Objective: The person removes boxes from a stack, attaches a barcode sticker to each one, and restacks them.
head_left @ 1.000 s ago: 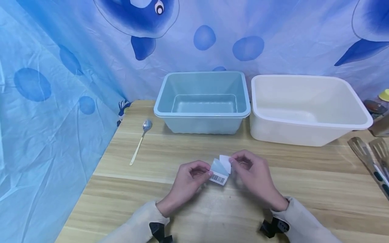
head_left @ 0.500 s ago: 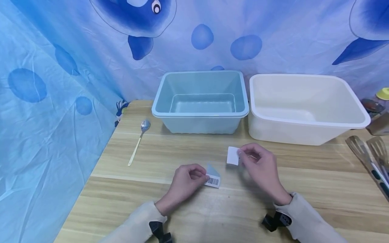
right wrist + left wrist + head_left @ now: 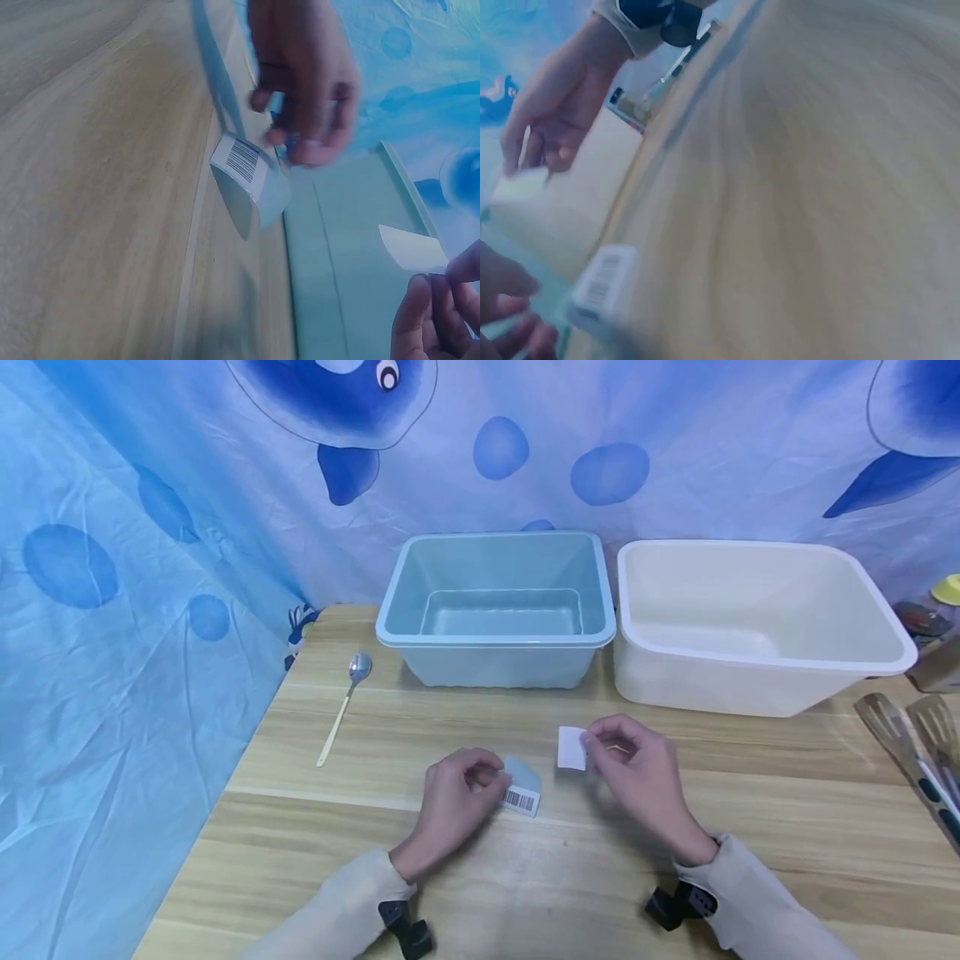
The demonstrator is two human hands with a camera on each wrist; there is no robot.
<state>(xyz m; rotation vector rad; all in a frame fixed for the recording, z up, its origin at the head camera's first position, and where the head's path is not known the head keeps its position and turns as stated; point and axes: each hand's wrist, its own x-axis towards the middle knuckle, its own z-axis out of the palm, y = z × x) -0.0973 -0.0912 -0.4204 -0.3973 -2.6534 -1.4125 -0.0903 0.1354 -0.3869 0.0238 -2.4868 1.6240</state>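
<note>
2 hands, 2 small pieces near frame centre: barcode label (image 3: 521,799) and white slip (image 3: 572,748), well separated. Right hand (image 3: 632,772) pinches the slip at its right edge. Left hand (image 3: 457,793), fingers loosely curled, overlaps the label in head view; both wrist views show a gap, so no grip. 2 tubs block the far side: blue tub (image 3: 495,667) upper centre, white tub (image 3: 712,689) upper right. 1 spoon (image 3: 339,718) centre-left; 2 utensils (image 3: 903,745) at right edge. Table (image 3: 562,893) edge slants down the left beside curtain (image 3: 112,693). Wood shows between slip and tubs, also bottom centre.
</note>
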